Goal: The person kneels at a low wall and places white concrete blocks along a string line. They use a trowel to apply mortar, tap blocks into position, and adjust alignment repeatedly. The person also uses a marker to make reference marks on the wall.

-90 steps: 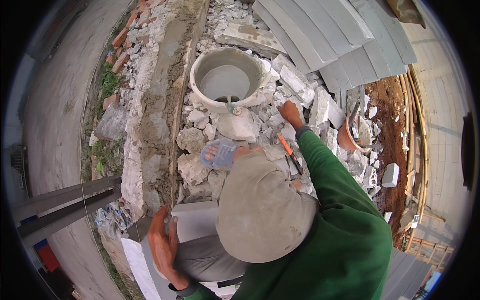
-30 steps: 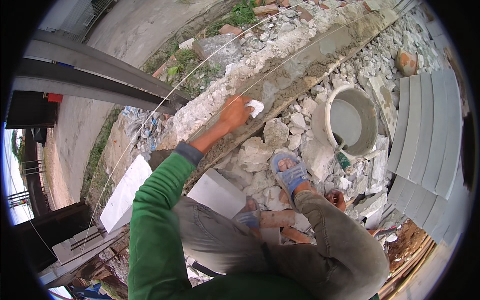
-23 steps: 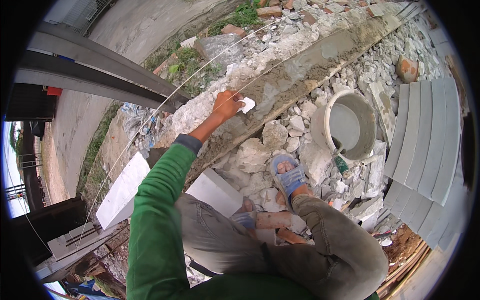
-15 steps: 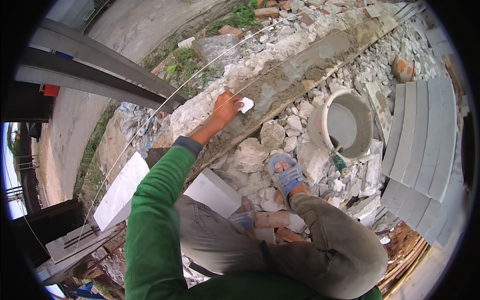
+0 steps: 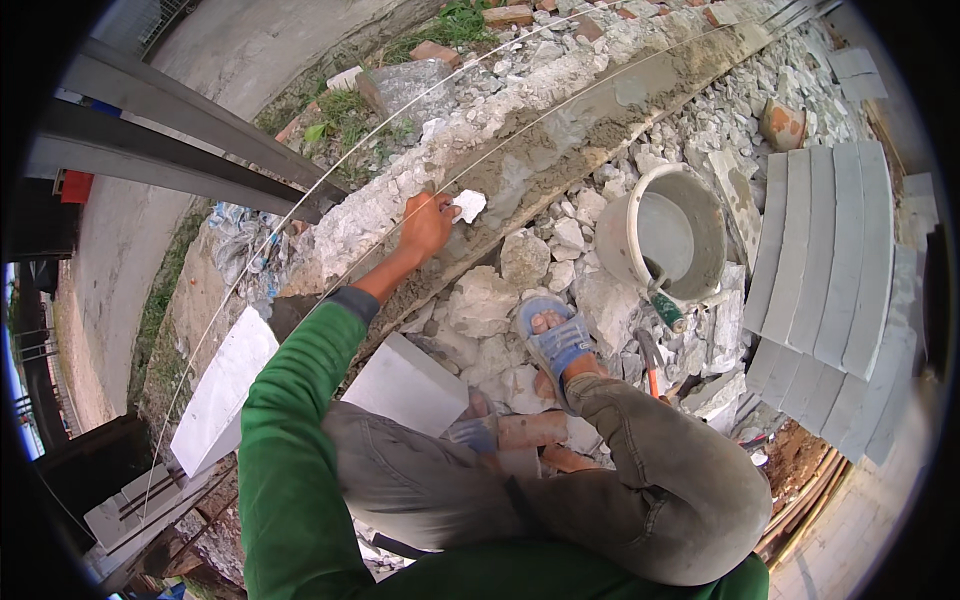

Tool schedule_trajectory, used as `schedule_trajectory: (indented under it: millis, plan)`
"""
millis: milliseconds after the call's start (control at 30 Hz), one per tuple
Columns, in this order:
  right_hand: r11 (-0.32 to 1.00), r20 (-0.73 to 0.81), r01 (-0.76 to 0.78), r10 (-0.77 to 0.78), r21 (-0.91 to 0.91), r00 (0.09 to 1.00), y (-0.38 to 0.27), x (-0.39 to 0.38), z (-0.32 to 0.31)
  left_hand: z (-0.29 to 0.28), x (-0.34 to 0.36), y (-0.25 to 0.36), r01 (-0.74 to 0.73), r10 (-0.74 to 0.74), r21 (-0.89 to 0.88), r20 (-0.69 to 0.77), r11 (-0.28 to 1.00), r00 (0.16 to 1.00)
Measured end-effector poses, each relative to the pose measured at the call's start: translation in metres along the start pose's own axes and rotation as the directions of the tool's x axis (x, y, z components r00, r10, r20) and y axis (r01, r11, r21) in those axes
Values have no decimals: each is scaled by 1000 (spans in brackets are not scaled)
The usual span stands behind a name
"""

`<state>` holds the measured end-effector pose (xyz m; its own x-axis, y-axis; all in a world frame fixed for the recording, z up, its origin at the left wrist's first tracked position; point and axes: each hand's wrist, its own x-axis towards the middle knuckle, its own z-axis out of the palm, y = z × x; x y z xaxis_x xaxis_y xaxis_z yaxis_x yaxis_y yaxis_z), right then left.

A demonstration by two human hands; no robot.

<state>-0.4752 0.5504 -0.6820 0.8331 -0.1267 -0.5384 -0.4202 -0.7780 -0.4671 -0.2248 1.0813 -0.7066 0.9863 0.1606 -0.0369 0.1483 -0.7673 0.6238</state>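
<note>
White, jagged-edged chunk of stony rubble (image 5: 469, 206) sits just left of and above the centre of the frame, pinched at its left edge between the thumb and fingers of the bare left hand (image 5: 427, 222). It lies over the long strip of wet grey mortar (image 5: 560, 165) that runs from beside the hand toward the upper right; whether its underside touches the mortar cannot be told.

Three seconds ago the left hand was at the lower left, beside a smooth pale rectangular block (image 5: 415, 385), and the right hand reached over the rubble; now the left hand grips the chunk over the strip, so the work appears to centre on the mortar. Over the last half second the grip looks unchanged, which suggests that the chunk has not been released. The right hand, seen near the knee one second ago, is out of sight, and its state cannot be told.

Right of centre stands a round off-white tub (image 5: 612, 240) of grey slurry, a green-handled trowel (image 5: 668, 312) at its lower edge. Below that, a hammer with an orange handle (image 5: 653, 380) has come into view beside the knee.
</note>
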Motion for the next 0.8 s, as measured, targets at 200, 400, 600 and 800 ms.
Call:
schedule_trajectory:
  millis: [200, 400, 600, 800]
  plan:
    - [950, 142, 278, -298, 145, 944, -131, 49, -12, 0, 7, 3, 57, -63, -100, -52, 993, 997]
    - [817, 182, 533, -571, 219, 800, -259, 119, 32, 0, 10, 2, 99, -106, -138, -40, 985, 994]
    - [816, 144, 566, -578, 117, 803, -310, 150, 72, 2, 6, 2, 77, -85, -122, -61, 989, 994]
    - [834, 115, 529, -548, 159, 829, -304, 150, 85, 2, 2, 5, 92, -100, -132, -57, 987, 993]
